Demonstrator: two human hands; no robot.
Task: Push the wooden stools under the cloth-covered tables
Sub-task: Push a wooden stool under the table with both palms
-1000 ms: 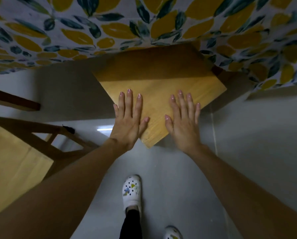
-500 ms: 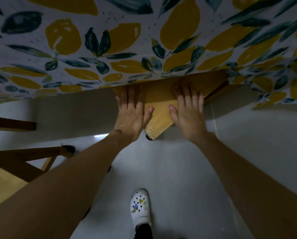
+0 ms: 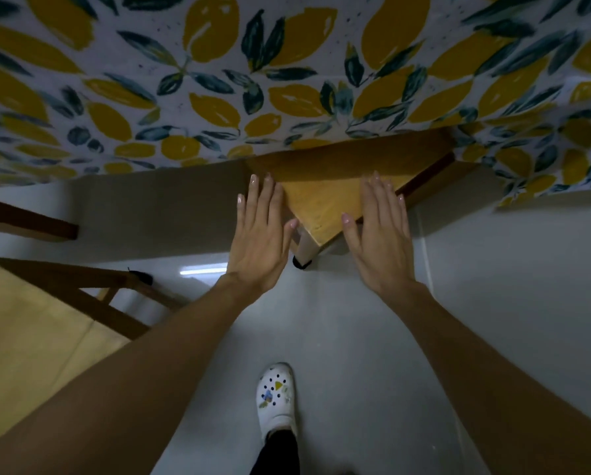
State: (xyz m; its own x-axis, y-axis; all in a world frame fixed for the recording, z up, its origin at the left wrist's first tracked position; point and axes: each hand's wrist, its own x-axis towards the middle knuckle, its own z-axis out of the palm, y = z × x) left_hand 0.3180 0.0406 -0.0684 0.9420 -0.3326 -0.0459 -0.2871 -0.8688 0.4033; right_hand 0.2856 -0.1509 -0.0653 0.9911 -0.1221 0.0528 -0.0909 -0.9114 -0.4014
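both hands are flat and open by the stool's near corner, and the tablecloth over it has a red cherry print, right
Not quite. The head view shows the tablecloth printed with yellow lemons and dark leaves, not red cherries. The left hand and right hand are flat and open by the stool corner.

You see a pale grey floor [image 3: 338,330] with a bright glint of reflected light [image 3: 201,270]. Near the bottom stands a white clog [image 3: 277,399] with coloured charms, above a black trouser leg [image 3: 277,454].
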